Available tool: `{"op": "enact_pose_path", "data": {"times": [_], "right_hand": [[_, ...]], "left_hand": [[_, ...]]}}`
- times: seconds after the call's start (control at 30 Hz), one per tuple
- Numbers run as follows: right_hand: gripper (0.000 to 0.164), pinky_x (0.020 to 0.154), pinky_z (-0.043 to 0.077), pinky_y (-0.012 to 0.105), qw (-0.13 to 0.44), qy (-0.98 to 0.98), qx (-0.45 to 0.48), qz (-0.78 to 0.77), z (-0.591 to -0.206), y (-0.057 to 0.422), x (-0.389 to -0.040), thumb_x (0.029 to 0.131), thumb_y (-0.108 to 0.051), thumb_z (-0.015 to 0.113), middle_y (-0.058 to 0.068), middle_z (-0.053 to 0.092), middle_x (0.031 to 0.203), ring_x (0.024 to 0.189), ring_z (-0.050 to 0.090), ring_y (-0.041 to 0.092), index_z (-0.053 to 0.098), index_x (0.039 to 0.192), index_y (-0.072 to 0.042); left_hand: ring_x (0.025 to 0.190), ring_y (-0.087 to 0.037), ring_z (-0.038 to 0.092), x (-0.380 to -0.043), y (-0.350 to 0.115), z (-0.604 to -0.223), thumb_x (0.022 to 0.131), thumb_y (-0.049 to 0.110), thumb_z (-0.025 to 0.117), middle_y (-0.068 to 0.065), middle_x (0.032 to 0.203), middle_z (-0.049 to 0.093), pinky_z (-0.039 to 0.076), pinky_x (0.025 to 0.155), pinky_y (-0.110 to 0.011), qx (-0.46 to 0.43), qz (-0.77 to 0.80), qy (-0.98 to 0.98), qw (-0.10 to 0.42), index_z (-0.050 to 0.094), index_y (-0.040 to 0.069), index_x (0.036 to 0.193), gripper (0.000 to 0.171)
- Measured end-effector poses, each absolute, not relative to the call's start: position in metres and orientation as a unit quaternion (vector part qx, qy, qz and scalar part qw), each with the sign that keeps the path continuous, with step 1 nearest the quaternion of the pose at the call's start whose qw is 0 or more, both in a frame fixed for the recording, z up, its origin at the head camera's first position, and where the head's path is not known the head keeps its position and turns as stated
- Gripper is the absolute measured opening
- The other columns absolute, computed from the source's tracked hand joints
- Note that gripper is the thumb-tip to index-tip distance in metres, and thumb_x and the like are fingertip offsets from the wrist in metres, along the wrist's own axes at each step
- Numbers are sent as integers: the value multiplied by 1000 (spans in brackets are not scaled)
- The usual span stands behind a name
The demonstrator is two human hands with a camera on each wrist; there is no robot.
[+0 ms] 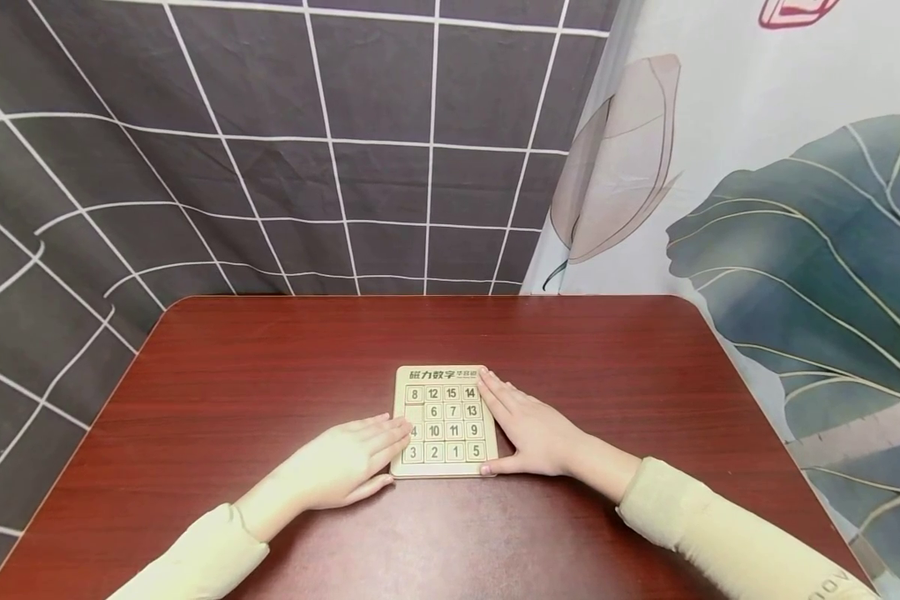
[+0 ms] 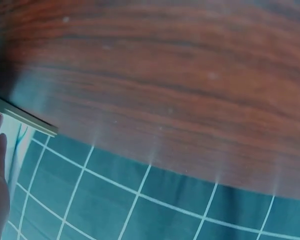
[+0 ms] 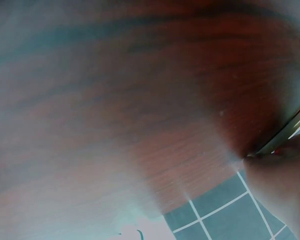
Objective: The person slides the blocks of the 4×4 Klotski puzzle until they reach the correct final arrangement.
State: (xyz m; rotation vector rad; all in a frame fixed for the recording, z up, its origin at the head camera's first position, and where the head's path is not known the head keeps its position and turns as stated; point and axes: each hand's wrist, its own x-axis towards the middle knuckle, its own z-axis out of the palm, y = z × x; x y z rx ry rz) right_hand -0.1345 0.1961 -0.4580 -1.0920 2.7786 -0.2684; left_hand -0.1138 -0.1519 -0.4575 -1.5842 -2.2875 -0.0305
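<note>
A cream sliding number puzzle (image 1: 435, 471) lies flat on the table, with numbered square tiles in rows and dark lettering along its top. The leftmost place of the second row has no tile. My left hand (image 1: 345, 462) reaches in from the left, its outstretched fingertips over the left edge and partly covering the tile marked 4 (image 1: 414, 432). Along the right edge rests my right hand (image 1: 532, 429), fingers extended to the upper right corner and thumb at the lower right corner. Both wrist views catch only a sliver of the puzzle's edge, at the sides.
The reddish-brown wooden table (image 1: 270, 358) has rounded back corners. Behind it hangs a dark grey cloth (image 1: 375, 83) with a white grid. A pale curtain (image 1: 630, 242) with large leaf prints hangs at the right.
</note>
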Motion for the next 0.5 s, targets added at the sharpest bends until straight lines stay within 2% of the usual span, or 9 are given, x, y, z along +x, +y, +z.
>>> {"op": "enact_pose_path", "data": {"times": [0.27, 0.5], "right_hand": [[120, 133, 31, 49, 77, 924, -363, -96, -459, 197, -135, 89, -70, 70, 18, 8, 179, 166, 19, 32, 17, 168, 4], [120, 132, 32, 50, 78, 924, -361, -97, -458, 198, -134, 89, -71, 70, 18, 8, 179, 166, 19, 32, 18, 168, 3]], "left_hand": [[137, -26, 65, -132, -150, -457, 95, 37, 73, -14, 144, 68, 53, 117, -41, -564, -5, -806, 181, 67, 1, 140, 57], [140, -28, 62, -153, -146, -455, 98, 38, 72, -15, 149, 65, 49, 121, -41, -518, 23, -842, 148, 64, 0, 142, 58]]}}
